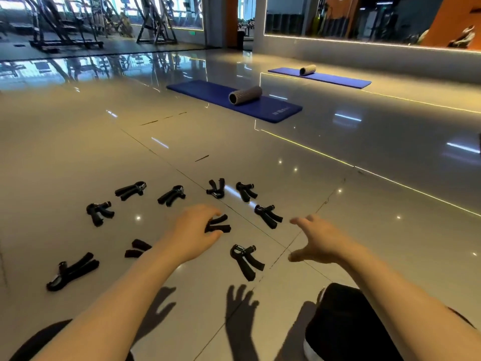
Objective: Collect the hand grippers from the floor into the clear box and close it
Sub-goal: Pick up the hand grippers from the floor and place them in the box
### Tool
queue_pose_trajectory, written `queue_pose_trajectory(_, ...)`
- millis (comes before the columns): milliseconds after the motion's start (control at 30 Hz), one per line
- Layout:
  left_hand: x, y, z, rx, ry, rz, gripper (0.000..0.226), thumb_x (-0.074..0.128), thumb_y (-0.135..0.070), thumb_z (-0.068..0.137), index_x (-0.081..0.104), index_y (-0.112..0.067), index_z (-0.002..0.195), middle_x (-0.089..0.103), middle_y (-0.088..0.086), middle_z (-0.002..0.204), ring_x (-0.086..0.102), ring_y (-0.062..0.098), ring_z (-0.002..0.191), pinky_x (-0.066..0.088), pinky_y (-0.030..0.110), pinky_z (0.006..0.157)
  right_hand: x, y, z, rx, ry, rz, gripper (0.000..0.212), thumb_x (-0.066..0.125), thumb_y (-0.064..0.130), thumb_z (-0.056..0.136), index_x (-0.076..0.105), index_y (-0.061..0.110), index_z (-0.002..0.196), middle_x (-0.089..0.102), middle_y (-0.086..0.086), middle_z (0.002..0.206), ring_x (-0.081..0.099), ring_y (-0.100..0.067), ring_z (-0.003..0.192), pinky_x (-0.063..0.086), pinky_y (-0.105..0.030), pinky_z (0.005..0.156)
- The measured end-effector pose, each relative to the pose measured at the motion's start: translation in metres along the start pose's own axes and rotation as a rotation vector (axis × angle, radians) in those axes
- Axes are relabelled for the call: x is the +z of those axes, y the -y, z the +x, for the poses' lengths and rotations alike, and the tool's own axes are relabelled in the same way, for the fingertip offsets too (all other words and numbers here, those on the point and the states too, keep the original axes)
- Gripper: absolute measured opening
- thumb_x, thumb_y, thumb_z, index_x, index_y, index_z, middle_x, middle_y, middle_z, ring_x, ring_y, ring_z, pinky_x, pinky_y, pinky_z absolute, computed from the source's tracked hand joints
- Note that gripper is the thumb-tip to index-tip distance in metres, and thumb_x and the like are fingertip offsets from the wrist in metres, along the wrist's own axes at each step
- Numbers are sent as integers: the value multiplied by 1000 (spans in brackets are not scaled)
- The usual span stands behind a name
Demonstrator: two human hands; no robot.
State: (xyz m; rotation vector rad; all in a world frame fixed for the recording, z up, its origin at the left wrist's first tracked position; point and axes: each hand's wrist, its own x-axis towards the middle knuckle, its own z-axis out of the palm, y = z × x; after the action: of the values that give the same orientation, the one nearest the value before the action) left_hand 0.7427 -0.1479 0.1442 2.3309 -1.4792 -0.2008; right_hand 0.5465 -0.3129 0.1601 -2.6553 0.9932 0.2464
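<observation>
Several black hand grippers lie scattered on the glossy tile floor (78, 157) in front of me. My left hand (194, 231) is closed on the head of one hand gripper (220, 224) in the middle of the group; its two handles stick out to the right. My right hand (318, 241) hovers open, fingers spread, just right of another hand gripper (268, 216) and apart from it. Another one (246, 260) lies between my forearms. One more (136, 248) is partly hidden behind my left forearm. The clear box is not in view.
A blue exercise mat (273, 110) with a grey foam roller (244, 95) lies further ahead, and a second mat (338, 80) with a roller sits near the mirrored wall. Gym machines (65, 24) stand at the far left. My knee (343, 324) in black is at the lower right.
</observation>
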Motion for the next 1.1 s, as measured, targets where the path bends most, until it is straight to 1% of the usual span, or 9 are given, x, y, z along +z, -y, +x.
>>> queue_pose_trajectory(200, 29, 24, 83, -96, 261, 87, 54, 57, -26, 92, 37, -18, 141, 43, 4, 139, 40, 17, 126, 31, 21, 96, -16, -36, 78, -46, 29, -49, 88, 70, 52, 75, 24, 28, 146, 35, -1, 145, 40, -22, 127, 41, -35, 100)
queue_pose_trajectory(333, 26, 33, 151, -73, 100, 177, 58, 59, -35, 88, 38, -23, 140, 44, 3, 139, 43, 19, 123, 38, 32, 95, -6, -47, 132, -91, 130, -185, 91, 69, 58, 73, 23, 29, 146, 40, -2, 139, 43, -23, 120, 44, -37, 97)
queue_pose_trajectory(400, 47, 39, 172, -1, 140, 205, 57, 58, -38, 88, 38, -23, 140, 43, 1, 139, 41, 19, 123, 36, 29, 92, 4, -48, 161, -126, 170, -309, 93, 67, 61, 72, 21, 30, 147, 38, -2, 140, 42, -23, 121, 45, -38, 94)
queue_pose_trajectory(567, 130, 89, 200, -37, 271, 129, 59, 60, -41, 84, 41, -23, 138, 47, 1, 134, 44, 19, 119, 40, 34, 97, 52, -48, 225, -132, 285, -381, 86, 64, 61, 76, 25, 27, 144, 42, -5, 135, 46, -26, 117, 46, -40, 91)
queue_pose_trajectory(700, 174, 133, 211, -137, 380, 101, 66, 57, -46, 85, 32, -25, 143, 34, 1, 147, 35, 21, 132, 34, 36, 107, 127, -44, 260, -8, 380, -255, 77, 58, 61, 81, 28, 23, 141, 42, -8, 137, 42, -29, 123, 38, -43, 97)
queue_pose_trajectory(833, 216, 182, 220, -202, 397, 152, 72, 58, -46, 86, 25, -23, 146, 24, 2, 153, 27, 23, 138, 35, 39, 107, 220, -34, 272, 150, 341, -190, 95, 42, 75, 79, 6, 22, 150, 12, -19, 154, 12, -41, 140, 15, -59, 109)
queue_pose_trajectory(933, 242, 204, 232, -231, 480, 233, 74, 51, -52, 88, 17, -26, 148, 13, 1, 156, 14, 23, 143, 29, 43, 111, 271, -37, 271, 181, 385, -169, 105, 40, 78, 78, -9, 20, 151, -6, -20, 156, -4, -40, 143, 4, -60, 111)
queue_pose_trajectory(1000, 264, 213, 242, -201, 443, 259, 68, 46, -51, 90, 18, -25, 147, 12, 4, 157, 10, 25, 144, 20, 44, 115, 296, -40, 268, 209, 370, -107, 107, 46, 78, 75, 2, 19, 152, 1, -21, 156, 3, -41, 143, 9, -61, 111)
queue_pose_trajectory(1100, 293, 223, 268, -139, 383, 251, 71, 45, -53, 90, 13, -29, 148, 2, 5, 158, 2, 26, 145, 9, 46, 117, 329, -47, 268, 233, 297, -51, 107, 75, 68, 52, 43, 10, 135, 43, -30, 137, 43, -51, 123, 45, -62, 90)
